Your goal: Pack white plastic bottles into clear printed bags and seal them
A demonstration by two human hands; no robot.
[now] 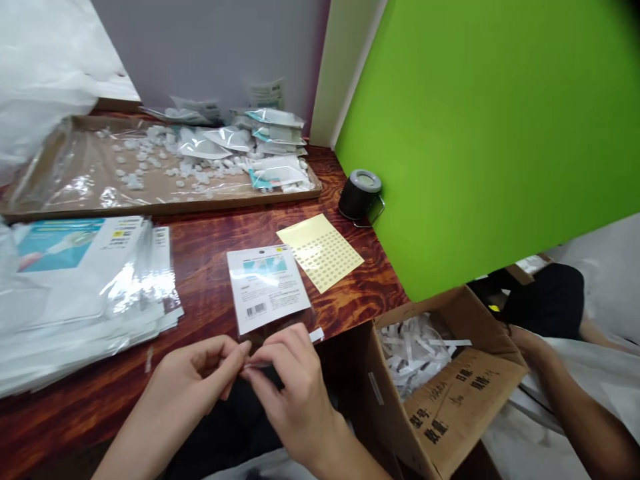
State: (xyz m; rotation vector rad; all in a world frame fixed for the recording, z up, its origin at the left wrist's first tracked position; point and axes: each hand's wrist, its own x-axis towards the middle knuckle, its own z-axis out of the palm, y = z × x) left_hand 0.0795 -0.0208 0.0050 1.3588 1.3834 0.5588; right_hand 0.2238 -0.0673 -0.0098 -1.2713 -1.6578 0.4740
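My left hand (pixel 213 370) and my right hand (pixel 295 387) meet just off the front edge of the table, each with thumb and finger pinched together. What lies between the fingertips is too small or hidden to make out. Right beyond them, a white printed card (pixel 270 290) with a barcode lies on the table in a clear plastic bag, whose near edge is partly covered by my right hand. A white strip (pixel 317 335) shows at the bag's near right corner. A yellow sheet of small round stickers (pixel 323 253) lies at the card's upper right.
Stacked printed bags (pixel 90 287) lie left. Behind, a cardboard tray (pixel 165 205) holds small white pieces and filled bags. A black round container (pixel 360 193) stands by the green panel (pixel 480 133). Right, a cardboard box (pixel 465 400) holds white strips; another person's arm (pixel 565 393) is beside it.
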